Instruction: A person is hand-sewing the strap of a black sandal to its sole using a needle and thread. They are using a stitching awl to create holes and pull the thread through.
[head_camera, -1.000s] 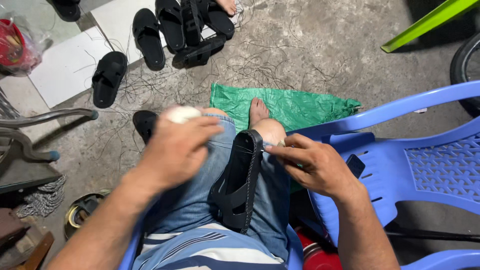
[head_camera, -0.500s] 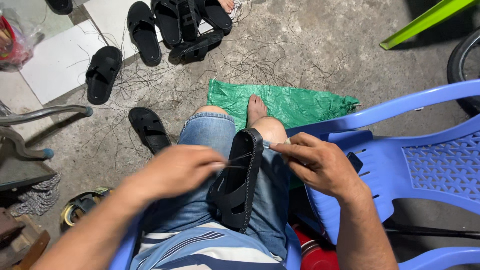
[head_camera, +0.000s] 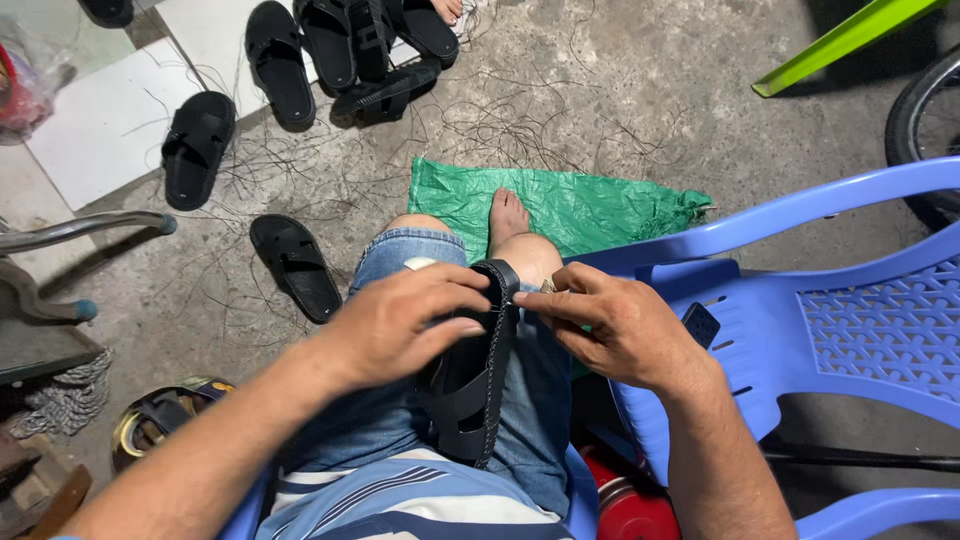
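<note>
Left hand (head_camera: 405, 325) wraps over the side of a black sandal (head_camera: 475, 385), fingers curled across its upper edge, thumb pressed against the sole: a firm hold. Right hand (head_camera: 620, 325) sits just beside it on the other edge, fingertips (head_camera: 535, 300) pinched narrow against the stitched rim near the sandal's front end; whatever is pinched there is too small to make out. The sandal stands on its edge, resting on the person's lap between the two hands, toe end pointing away, straps facing the left hand.

Under it, denim shorts (head_camera: 400, 260) and a striped shirt (head_camera: 400, 500). One bare foot (head_camera: 507, 215) rests on a green plastic sheet (head_camera: 600, 205) spread on the concrete floor (head_camera: 620, 90).

To the person's right, close by, a blue plastic chair (head_camera: 850, 320). A single black sandal (head_camera: 295, 265) lies on the floor just left of the knee. Further off, another one (head_camera: 198, 145) sits partly on a white tile (head_camera: 110, 120), and a cluster of sandals (head_camera: 350, 45) lies at the top. Loose dark threads (head_camera: 500, 125) are scattered over the floor. A red container (head_camera: 625, 505) shows below the right forearm.
</note>
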